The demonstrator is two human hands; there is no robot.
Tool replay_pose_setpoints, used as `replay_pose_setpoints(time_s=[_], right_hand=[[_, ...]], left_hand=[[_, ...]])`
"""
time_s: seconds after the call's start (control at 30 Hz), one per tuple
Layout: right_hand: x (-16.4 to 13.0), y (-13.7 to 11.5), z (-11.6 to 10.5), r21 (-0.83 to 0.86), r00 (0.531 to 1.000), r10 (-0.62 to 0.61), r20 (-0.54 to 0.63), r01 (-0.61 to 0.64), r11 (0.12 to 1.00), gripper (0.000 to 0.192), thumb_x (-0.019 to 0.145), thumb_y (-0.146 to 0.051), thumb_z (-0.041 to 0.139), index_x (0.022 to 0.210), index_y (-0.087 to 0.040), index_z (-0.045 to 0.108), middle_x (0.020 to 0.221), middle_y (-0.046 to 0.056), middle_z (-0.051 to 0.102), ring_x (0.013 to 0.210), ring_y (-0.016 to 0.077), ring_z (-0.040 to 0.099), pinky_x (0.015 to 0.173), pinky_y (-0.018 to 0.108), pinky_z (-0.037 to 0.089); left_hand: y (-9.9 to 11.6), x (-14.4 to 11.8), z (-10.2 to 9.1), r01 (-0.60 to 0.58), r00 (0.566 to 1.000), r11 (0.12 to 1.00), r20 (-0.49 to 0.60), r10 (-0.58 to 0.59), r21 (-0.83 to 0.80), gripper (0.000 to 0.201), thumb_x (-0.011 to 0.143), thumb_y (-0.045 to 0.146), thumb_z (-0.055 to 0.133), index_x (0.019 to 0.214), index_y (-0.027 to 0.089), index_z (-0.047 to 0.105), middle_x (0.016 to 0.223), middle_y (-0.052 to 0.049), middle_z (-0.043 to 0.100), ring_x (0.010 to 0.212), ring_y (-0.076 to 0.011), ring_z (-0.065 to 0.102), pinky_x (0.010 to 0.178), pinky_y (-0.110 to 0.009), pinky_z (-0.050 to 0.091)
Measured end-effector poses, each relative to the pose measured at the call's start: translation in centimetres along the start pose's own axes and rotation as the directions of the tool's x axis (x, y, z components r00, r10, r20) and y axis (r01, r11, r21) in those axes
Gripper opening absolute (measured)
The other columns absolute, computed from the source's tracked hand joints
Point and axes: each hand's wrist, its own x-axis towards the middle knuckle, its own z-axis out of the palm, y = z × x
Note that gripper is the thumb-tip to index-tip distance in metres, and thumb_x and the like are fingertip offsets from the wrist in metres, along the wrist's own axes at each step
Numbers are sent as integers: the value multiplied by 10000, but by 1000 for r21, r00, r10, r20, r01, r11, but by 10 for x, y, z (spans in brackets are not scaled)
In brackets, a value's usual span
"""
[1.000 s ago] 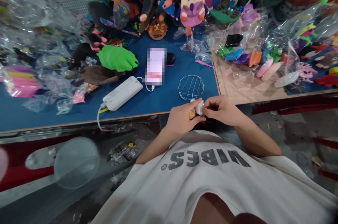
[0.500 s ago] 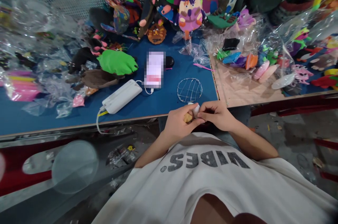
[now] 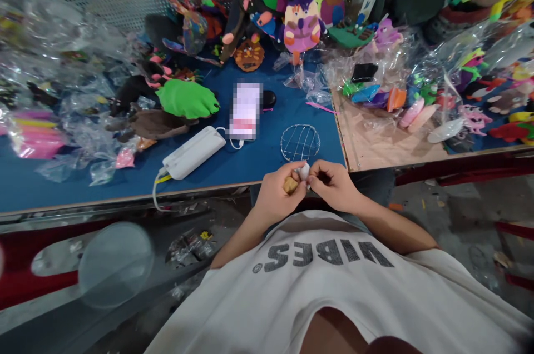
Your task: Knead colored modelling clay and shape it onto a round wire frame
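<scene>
My left hand [image 3: 276, 192] is closed around a tan lump [image 3: 290, 185] that looks like modelling clay, and a small white clay lump [image 3: 304, 171] shows between its thumb and fingers. My right hand [image 3: 337, 186] pinches at the right side of the white lump, thumb and forefinger together. Both hands are close together just in front of the table's edge. Right beyond them, a round frame of bent wire [image 3: 300, 143] with crossing wires lies flat on the blue tabletop [image 3: 267, 162].
A phone [image 3: 245, 111] is cabled to a white power bank [image 3: 194, 153] on the left. Clay animals, among them a purple eared figure [image 3: 301, 20], line the back. Plastic bags [image 3: 87, 115] and a wooden board [image 3: 375, 145] flank the middle. A clear tub [image 3: 115, 265] stands lower left.
Both hands have shifted slightly left with the clay. The right fingers now pinch lower at the white lump's side, and more of the tan lump shows. The wire frame stays put.
</scene>
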Motion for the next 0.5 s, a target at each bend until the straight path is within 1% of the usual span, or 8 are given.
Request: replay_pose_setpoints(time_s=[0.07, 0.13, 0.2, 0.27, 0.33, 0.4, 0.43, 0.5], right_hand=[[-2, -4, 0, -120, 998, -55, -24, 52, 991, 112, 1039, -313, 694, 1083, -233, 628, 900, 7, 649, 700, 139, 536, 639, 312, 418], [-2, -8, -1, -195, 996, -84, 7, 84, 977, 398, 1014, -324, 733, 1373, -256, 576, 1060, 47, 705, 732, 159, 595, 656, 334, 474], [-2, -9, -6, -243, 994, -100, 44, 108, 964, 550, 1003, -314, 738, 1514, -285, 536, 1186, 78, 739, 773, 179, 645, 692, 360, 531], [-1, -7, -17, -293, 992, -125, -13, 116, 949, 455, 1007, -294, 708, 1452, -293, 613, 1212, 77, 762, 821, 199, 691, 736, 380, 574], [1, -2, -37, -362, 971, -149, -189, 73, 929, 337, 1015, -290, 671, 1352, -273, 667, 1180, 79, 775, 865, 220, 730, 744, 385, 595], [3, 1, -65, -445, 914, -156, -374, -30, 895, 337, 1019, -299, 645, 1352, -251, 659, 1174, 93, 776, 846, 231, 747, 714, 391, 596], [5, 0, -81, -528, 894, -162, -417, -93, 844, 332, 1015, -302, 646, 1342, -246, 671, 1182, 99, 783, 795, 226, 740, 720, 409, 595], [11, -6, -112, -704, 858, -231, -459, -192, 683, 320, 1004, -323, 685, 1313, -243, 716, 1310, 129, 764, 793, 226, 725, 856, 482, 605]], left_hand=[[-3, 1, 2, -3, 1000, 998, 23, 4, -66, 490, 941, 181, 749, 1427, 216, 706, 940, -10, 735, 699, -89, 606, 686, -235, 473], [-7, 3, 3, 8, 997, 981, 73, 6, -193, 595, 942, 168, 735, 1520, 241, 616, 952, 3, 707, 632, -64, 541, 622, -215, 428], [-10, 5, 4, 22, 992, 941, 126, 21, -337, 671, 938, 173, 734, 1571, 266, 532, 930, 24, 671, 599, -53, 496, 593, -202, 399], [-14, 8, 5, 5, 990, 882, 124, 60, -472, 666, 922, 209, 751, 1546, 260, 525, 902, 29, 652, 625, -68, 530, 611, -200, 430], [-18, 10, 5, -37, 990, 776, 82, 114, -629, 659, 883, 265, 779, 1500, 252, 548, 943, 8, 662, 701, -103, 621, 650, -215, 501], [-21, 12, 3, -73, 991, 628, 13, 132, -775, 691, 840, 285, 817, 1475, 284, 544, 1059, -12, 672, 802, -139, 706, 716, -253, 583], [-23, 13, 1, -80, 993, 568, -19, 113, -819, 706, 838, 275, 834, 1472, 321, 525, 1135, -19, 679, 854, -151, 738, 759, -274, 616], [-27, 15, -4, -74, 997, 517, -70, 28, -853, 686, 889, 266, 850, 1464, 378, 491, 1305, -47, 700, 976, -178, 781, 853, -321, 658]])
